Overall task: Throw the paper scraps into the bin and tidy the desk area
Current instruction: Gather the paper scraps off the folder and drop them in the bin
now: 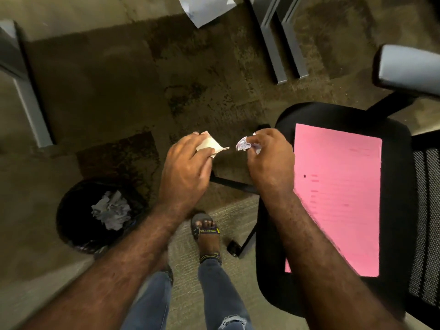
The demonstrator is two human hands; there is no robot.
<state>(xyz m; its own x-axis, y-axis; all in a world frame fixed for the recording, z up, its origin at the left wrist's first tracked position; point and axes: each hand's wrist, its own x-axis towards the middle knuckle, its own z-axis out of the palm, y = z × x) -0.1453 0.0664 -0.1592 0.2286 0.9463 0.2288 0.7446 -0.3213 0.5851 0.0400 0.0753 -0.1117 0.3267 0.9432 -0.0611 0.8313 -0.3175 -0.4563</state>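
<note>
Holding crumpled paper, the bin stands below hands whose fingers pinch scraps.

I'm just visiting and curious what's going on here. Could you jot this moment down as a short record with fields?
left hand: left hand holds a folded paper scrap
right hand: right hand, its fingers pinching a crumpled paper scrap
bin: black bin on the carpet, lower left of the hands, crumpled paper already inside
chair: black office chair with a pink sheet lying on its seat
floor: a white sheet lies on the carpet at the top
</note>
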